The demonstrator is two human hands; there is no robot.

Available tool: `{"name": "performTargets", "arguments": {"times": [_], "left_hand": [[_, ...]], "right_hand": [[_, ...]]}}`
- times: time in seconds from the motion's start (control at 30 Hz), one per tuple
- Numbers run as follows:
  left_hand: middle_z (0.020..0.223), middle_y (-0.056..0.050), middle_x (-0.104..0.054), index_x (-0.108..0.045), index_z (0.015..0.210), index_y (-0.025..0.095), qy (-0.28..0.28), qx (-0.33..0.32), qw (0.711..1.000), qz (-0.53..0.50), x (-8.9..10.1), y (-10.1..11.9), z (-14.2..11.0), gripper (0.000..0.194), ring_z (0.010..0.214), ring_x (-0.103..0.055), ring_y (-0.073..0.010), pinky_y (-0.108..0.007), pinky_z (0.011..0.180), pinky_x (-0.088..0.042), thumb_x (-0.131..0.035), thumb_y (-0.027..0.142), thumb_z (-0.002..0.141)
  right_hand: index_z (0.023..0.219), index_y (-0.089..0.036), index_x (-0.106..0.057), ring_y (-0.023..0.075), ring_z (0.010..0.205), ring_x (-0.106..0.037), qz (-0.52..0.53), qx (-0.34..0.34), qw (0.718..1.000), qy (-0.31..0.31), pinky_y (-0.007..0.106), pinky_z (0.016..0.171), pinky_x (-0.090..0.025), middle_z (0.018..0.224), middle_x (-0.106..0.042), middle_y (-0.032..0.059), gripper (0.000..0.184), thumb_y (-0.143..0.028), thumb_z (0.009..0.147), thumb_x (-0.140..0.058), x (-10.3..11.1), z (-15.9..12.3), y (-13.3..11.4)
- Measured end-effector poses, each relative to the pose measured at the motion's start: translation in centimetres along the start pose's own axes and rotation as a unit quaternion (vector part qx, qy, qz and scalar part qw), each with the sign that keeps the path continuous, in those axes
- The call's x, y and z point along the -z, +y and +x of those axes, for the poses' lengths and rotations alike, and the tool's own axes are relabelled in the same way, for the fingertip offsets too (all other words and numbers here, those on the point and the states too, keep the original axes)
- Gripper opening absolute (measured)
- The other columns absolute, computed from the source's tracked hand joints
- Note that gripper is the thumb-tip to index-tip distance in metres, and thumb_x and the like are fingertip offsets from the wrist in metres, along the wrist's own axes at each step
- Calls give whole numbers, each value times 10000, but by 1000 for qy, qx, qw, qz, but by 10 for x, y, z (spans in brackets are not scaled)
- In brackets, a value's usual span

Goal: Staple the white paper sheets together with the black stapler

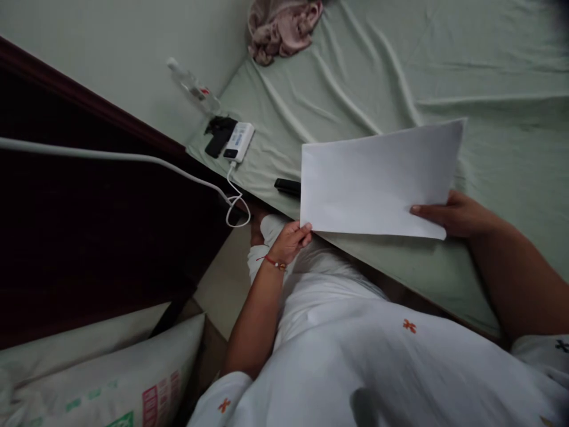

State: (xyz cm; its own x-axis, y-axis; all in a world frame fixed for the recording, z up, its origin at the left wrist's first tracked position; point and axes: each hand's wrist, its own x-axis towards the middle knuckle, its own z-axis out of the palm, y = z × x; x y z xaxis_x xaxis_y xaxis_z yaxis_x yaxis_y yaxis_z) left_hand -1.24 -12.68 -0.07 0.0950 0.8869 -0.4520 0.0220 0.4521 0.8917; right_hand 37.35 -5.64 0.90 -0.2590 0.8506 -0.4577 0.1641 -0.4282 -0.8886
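A white sheet of paper (376, 184), maybe more than one layer, is held up over the edge of a green-sheeted bed. My left hand (291, 240) pinches its lower left corner between thumb and fingers. At the right side my right hand (460, 214) grips the paper, with the thumb on top and the other fingers hidden behind it. A black stapler-like object (288, 187) lies on the bed just left of the paper, partly covered by it.
A white power strip (239, 142) with a looped white cable sits at the bed's corner beside black items (219, 135). A clear bottle (193, 86) stands by the wall. A pinkish cloth (284, 29) lies farther back. Dark furniture (89, 207) and printed sacks (111, 373) are at left.
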Motion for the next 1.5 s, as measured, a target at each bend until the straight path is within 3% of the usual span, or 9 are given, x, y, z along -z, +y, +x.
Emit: {"name": "performTargets", "arguments": {"times": [0.27,0.43,0.6,0.87,1.17,1.27,1.37,1.43,1.5], "left_hand": [[473,40,-488,-528,592,174,18,21,1000,-11,4,26,18,585,430,-311,-34,-212,433,-176,-895,604,740],[496,50,-537,-544,670,166,56,48,994,-75,-3,38,27,470,400,-326,-17,-170,422,-194,-932,413,766],[495,51,-550,-527,664,164,88,54,989,-103,-16,45,33,424,382,-324,-10,-154,412,-175,-888,309,832],[477,51,-564,-534,668,166,149,70,980,-110,-21,45,40,339,346,-315,-20,-156,395,-170,-778,214,898],[476,36,-584,-537,680,168,186,73,975,-103,-24,43,45,279,338,-320,-28,-161,398,-164,-682,172,919],[524,30,-616,-608,771,155,212,38,973,-79,-22,33,44,179,352,-337,-39,-172,406,-198,-634,191,944],[638,9,-680,-654,873,170,308,-58,949,24,-12,19,42,85,451,-495,-84,-194,482,-388,-638,220,940],[864,-59,-778,-697,966,183,366,-160,905,148,-1,12,42,89,740,-706,-158,-270,731,-583,-614,206,942],[1237,-131,-790,-738,1152,189,356,-257,856,273,9,7,42,265,1197,-724,-236,-387,1097,-564,-579,173,941]], "right_hand": [[830,-187,-791,189,709,-662,69,-63,995,-34,297,580,-562,832,-758,62,539,-467,461,-1067,-5,-5,-10],[626,-194,-681,137,582,-546,-7,-40,998,44,245,469,-437,655,-662,27,476,-550,586,-994,-5,-19,-2],[646,-205,-656,119,541,-529,26,-56,987,145,239,472,-448,634,-631,4,393,-493,645,-925,-23,-37,2],[637,-227,-597,91,423,-417,31,-61,985,161,213,352,-307,513,-518,-39,358,-472,670,-856,-36,-37,15],[675,-233,-566,92,414,-425,53,-68,980,180,205,320,-318,529,-516,-46,365,-448,654,-861,-41,-35,20],[683,-233,-580,95,408,-434,44,-63,979,187,209,325,-333,532,-527,-40,325,-446,709,-825,-46,-36,18],[700,-238,-594,104,416,-466,20,-44,982,184,216,348,-369,545,-546,-36,288,-441,789,-778,-50,-40,17],[703,-240,-596,113,417,-484,-2,-40,982,184,226,360,-389,549,-561,-31,285,-440,828,-755,-52,-41,18],[697,-241,-594,117,405,-482,-15,-42,982,186,235,360,-386,542,-565,-30,303,-452,857,-741,-52,-41,21]]}}
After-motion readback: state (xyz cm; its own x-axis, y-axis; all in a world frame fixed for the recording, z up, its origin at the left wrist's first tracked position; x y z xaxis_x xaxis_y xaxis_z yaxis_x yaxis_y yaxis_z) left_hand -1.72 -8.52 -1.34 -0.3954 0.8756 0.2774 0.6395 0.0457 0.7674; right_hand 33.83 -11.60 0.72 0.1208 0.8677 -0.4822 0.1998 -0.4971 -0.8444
